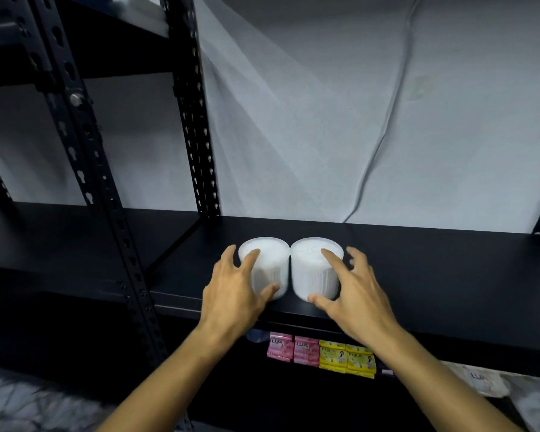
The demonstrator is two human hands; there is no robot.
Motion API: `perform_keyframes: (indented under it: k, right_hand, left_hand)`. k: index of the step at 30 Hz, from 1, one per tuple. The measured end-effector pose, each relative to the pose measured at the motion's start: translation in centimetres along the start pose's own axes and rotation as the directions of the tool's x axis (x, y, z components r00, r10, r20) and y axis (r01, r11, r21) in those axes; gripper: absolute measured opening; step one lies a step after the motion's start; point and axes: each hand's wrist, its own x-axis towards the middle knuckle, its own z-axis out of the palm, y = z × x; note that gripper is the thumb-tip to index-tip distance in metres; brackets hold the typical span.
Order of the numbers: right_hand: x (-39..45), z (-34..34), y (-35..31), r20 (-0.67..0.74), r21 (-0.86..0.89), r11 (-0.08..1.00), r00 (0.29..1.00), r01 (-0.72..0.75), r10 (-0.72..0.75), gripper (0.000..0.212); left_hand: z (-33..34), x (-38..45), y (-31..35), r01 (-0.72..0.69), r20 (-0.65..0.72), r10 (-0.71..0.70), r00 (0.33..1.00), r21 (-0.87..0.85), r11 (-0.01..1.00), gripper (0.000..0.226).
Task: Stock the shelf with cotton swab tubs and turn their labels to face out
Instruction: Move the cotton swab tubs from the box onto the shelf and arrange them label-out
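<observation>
Left hand (234, 294) grips the left cotton swab tub (264, 266), fingers curled over its rim and thumb against its lower wall. Right hand (354, 294) clasps the right cotton swab tub (315, 269) likewise. Both tubs stand upright, touching, near the front edge of the black shelf (434, 275). No label shows. Soap packs (321, 357) lie at 6 o'clock, on the lower shelf.

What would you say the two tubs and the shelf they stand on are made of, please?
The left tub and the right tub look like frosted, translucent plastic: white cotton swabs show through the walls and lids as faint vertical lines. The shelf seems to be a matte black board, metal or coated wood, I cannot tell which. Its upright posts look like black painted steel with punched slots.
</observation>
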Motion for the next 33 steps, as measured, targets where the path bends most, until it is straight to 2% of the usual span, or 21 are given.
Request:
perform_keyframes:
  k: [3, 6, 18, 24, 33]
  right_hand:
    - [0.3, 1.4, -0.1, -0.024, 0.155, 0.987, 0.998, -0.048, 0.052, 0.075]
    - [1.2, 2.3, -0.3, -0.054, 0.203, 0.978, 0.997, -0.041, 0.053, 0.068]
    - [9.6, 7.4, -4.1, -0.073, 0.175, 0.984, 0.997, -0.016, 0.029, 0.063]
    - [15.4, 10.4, -6.0, -0.087, 0.117, 0.993, 0.996, -0.022, 0.032, 0.062]
    - [21.8, 13.8, -7.4, -0.096, 0.117, 0.993, 0.995, -0.029, 0.04, 0.061]
  left_hand:
    - [1.2, -0.1, 0.1, 0.046, -0.01, -0.048, 0.999, -0.112, 0.993, 0.072]
    - [1.7, 0.4, -0.2, 0.048, -0.023, -0.054, 0.998, -0.214, 0.976, 0.069]
    - [3.1, 8.9, -6.2, 0.043, -0.006, -0.047, 0.999, -0.289, 0.956, 0.069]
    - [4.8, 15.1, -9.6, 0.026, 0.005, -0.026, 1.0, -0.281, 0.959, 0.068]
    - [6.9, 22.1, -13.1, 0.032, 0.016, -0.029, 0.999, -0.299, 0.954, 0.069]
